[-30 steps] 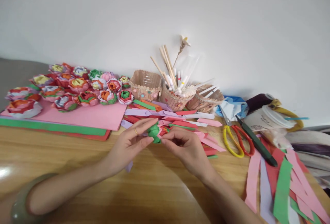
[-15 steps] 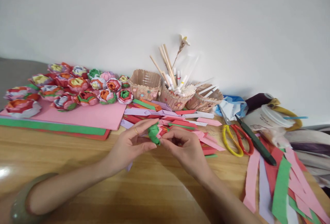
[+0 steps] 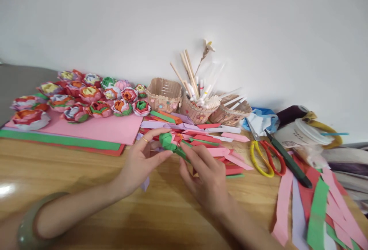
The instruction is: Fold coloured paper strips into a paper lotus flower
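Observation:
A small paper flower, green outside with pink and orange inside, is pinched between the thumb and forefinger of my left hand. From its right side a green paper strip sticks out, running down to the right. My right hand has its fingertips at this strip, closed on it, with the thumb partly hidden below. Folded paper strips in red, pink, lilac, green and orange lie behind both hands. Several finished paper flowers stand at the left on pink sheets.
Three wooden baskets line the wall, one full of sticks and pens. To the right lie scissors, a dark green pen-like tool, a white lidded tub and loose uncut paper strips near the table edge.
A green strip now shows between the flower and my right hand, which has turned and opened its grasp slightly. My left hand and the flower have shifted a little left.

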{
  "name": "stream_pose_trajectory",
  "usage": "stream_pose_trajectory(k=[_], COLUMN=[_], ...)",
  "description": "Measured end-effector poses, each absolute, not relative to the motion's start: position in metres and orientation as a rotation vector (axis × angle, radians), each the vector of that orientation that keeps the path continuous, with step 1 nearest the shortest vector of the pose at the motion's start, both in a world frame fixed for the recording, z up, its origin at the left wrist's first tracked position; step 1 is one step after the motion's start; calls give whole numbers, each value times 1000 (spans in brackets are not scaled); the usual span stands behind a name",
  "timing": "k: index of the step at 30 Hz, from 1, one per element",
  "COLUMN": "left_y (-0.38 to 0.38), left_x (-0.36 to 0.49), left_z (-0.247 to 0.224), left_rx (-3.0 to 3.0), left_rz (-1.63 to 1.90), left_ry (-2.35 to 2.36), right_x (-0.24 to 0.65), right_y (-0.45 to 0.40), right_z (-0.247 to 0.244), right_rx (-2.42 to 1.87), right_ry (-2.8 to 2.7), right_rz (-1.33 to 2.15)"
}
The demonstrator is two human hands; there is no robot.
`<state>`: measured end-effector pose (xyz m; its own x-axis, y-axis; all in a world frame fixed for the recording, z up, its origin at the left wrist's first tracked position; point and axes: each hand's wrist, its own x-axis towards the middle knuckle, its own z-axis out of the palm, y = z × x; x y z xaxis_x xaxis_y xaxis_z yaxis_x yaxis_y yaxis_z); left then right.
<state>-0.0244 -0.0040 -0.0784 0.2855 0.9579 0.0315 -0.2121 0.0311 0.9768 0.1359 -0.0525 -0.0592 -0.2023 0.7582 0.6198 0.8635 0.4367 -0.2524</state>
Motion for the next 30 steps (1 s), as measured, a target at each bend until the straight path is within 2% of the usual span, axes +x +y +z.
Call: stream_pose_trajectory(k=[5, 12, 16, 26, 30], left_y=[-3, -6, -9, -5, -6], left_x=[-26, -29, -31, -35, -34], left_z=[-79, -80, -81, -83, -81], left_rx=[1149, 1269, 1392, 1849, 1776], left_rz=[1093, 1063, 1045, 1201, 1115], left_ry=[798, 747, 720, 700, 686], right_x=[137, 135, 135, 131, 131], right_y=[-54, -49, -46, -46, -46], right_z=[-55, -39, -39, -36, -38], right_rx=[-1226, -1314, -1328, -1420, -1394], right_ry=[-1996, -1560, -1391, -1259, -1251], right_rz=[-142, 604, 885, 1092, 1118])
